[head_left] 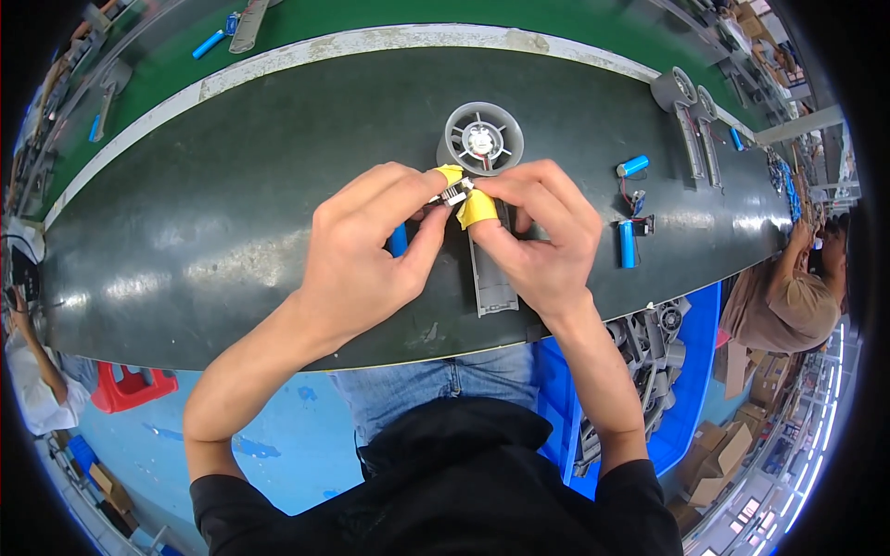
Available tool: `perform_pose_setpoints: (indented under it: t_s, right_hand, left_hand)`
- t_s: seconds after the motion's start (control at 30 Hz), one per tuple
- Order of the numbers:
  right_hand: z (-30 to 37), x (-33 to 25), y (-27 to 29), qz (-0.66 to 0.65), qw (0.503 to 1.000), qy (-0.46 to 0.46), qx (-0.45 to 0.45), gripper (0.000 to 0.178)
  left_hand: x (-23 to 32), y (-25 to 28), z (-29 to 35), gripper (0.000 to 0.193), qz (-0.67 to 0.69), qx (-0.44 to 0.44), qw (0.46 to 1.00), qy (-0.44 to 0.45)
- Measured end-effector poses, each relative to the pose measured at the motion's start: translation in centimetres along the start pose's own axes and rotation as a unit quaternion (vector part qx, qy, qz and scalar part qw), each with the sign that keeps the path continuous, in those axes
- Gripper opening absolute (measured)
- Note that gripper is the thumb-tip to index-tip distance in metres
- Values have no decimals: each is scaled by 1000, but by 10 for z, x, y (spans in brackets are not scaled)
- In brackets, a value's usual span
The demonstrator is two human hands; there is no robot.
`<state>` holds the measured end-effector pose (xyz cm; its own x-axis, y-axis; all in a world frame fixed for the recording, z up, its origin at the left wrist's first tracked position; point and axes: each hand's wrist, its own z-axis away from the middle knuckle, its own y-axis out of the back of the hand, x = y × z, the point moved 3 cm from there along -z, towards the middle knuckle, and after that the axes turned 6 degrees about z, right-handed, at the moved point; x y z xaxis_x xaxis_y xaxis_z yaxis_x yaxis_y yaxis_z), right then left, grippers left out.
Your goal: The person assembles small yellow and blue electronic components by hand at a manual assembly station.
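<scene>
Over the dark worktable, my left hand (362, 243) pinches a small circuit board with a white connector (453, 195) between thumb and fingers. Close against it, my right hand (549, 232) has its thumb and index finger pressed together at a small white plug (467, 184). Yellow tape (478, 209) wraps some fingertips. Just beyond my hands stands a grey round fan housing (481, 141). Its long grey handle shell (495, 284) runs toward me, partly hidden under my right hand. A blue cylindrical battery (398, 241) shows behind my left hand.
Blue batteries (628, 244) with wired boards lie to the right, and more grey fan housings (675, 91) stand farther right. A green belt (371, 23) runs behind the white strip. Below the table edge is a blue bin (697, 389) of grey parts; a person (779, 296) sits right.
</scene>
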<state>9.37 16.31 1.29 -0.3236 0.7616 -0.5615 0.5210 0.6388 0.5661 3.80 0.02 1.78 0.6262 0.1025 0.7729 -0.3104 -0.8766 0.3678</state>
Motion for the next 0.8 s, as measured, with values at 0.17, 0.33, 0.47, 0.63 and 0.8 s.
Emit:
perform_pose_setpoints:
  t_s: [0.17, 0.33, 0.47, 0.63, 0.8]
  right_hand:
    - [0, -3, 0, 32, 999, 17, -7, 24]
    - [0, -4, 0, 37, 999, 19, -6, 25]
    - [1, -2, 0, 43, 999, 21, -8, 25]
    - [0, -6, 1, 90, 994, 64, 2, 27]
    - [0, -6, 1, 101, 993, 66, -1, 28]
  left_hand:
    - [-1, -1, 4, 20, -32, 32, 999, -18]
    - [2, 0, 5, 19, -67, 31, 995, -60]
    - [2, -3, 6, 19, -78, 36, 993, -75]
    - [3, -3, 7, 18, -99, 35, 991, -88]
    - [3, -4, 6, 19, -99, 33, 991, -82]
